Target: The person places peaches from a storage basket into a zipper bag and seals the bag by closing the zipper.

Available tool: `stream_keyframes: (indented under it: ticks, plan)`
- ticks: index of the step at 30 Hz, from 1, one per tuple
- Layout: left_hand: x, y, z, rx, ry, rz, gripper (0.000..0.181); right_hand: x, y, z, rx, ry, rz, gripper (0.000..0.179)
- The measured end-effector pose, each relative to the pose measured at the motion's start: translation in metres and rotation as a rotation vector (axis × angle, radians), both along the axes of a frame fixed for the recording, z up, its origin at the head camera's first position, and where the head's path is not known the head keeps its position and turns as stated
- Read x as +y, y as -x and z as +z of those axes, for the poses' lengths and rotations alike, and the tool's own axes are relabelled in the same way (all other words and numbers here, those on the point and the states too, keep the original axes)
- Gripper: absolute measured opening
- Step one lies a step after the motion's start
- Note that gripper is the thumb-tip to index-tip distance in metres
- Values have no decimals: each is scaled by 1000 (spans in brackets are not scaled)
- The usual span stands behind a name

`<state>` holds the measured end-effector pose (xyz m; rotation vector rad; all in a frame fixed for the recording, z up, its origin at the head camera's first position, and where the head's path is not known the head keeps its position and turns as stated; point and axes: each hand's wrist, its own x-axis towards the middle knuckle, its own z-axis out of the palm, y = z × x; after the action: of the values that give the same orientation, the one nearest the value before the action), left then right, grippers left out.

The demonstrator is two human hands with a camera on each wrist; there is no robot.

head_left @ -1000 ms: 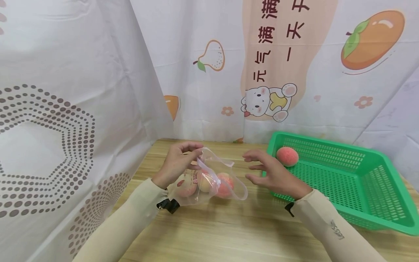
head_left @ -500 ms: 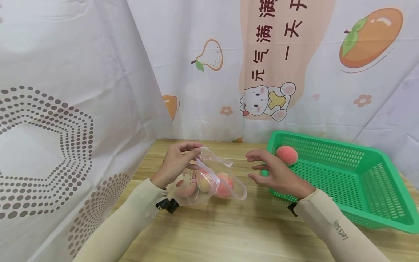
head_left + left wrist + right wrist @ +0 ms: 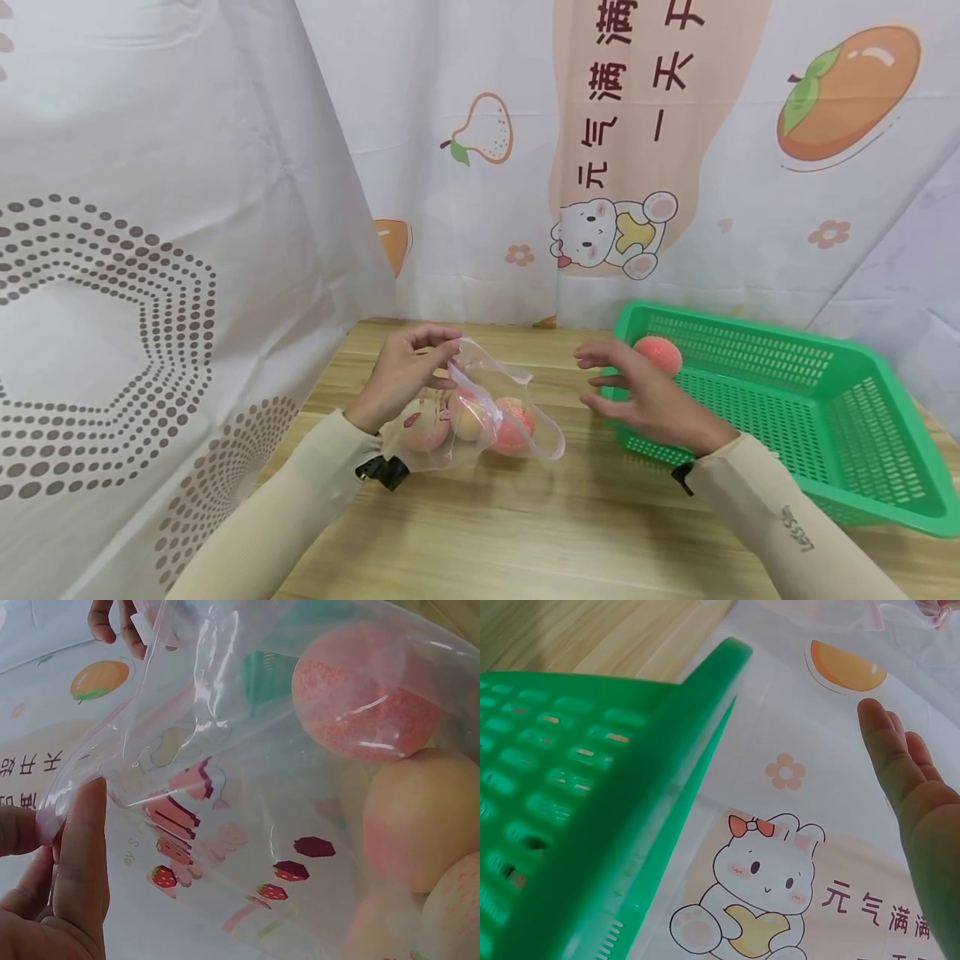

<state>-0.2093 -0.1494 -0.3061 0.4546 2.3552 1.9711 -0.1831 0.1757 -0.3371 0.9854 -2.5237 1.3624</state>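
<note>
Atop woodgrain table (image 3: pixel 517 537), glossy clear bag (image 3: pixel 225 750), round peaches (image 3: pixel 367 697) inside

A cloth-screened spot of unclear kind: white cartoon-printed fabric (image 3: pixel 630 167) hangs beyond the left fingers (image 3: pixel 432 334), white dotted fabric (image 3: pixel 247 217) to their left, a pale wood-grain counter (image 3: pixel 540 533) below.

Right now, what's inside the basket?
One peach is visible, in the far left corner, partly covered by the right hand. Whatever lies behind that hand and the sleeve is hidden.
</note>
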Motion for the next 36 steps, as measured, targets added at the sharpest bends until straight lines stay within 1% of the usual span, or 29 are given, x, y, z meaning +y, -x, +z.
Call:
stream_keyframes:
  ticks: [4,12,17,20,24,29,36]
  plan:
    - [1,1,3,6,-6,27,26,5,0,-1,12,3,-8,50]
    - [3,6,15,41,-10,70,27,19,0,-3,72,25,-13,50]
    - [3,8,19,42,-36,94,26,30,0,-3,98,-3,-49,50]
    - [3,9,20,33,-49,112,26,37,-1,-1,107,-37,-93,50]
    - [2,12,22,14,-65,148,26,43,-3,0,121,-64,-125,48]
    - [-2,18,21,-5,-123,169,29,49,-4,1,102,-54,-131,47]
    - [-10,24,20,-56,-218,193,33,61,-3,6,160,-39,-119,49]
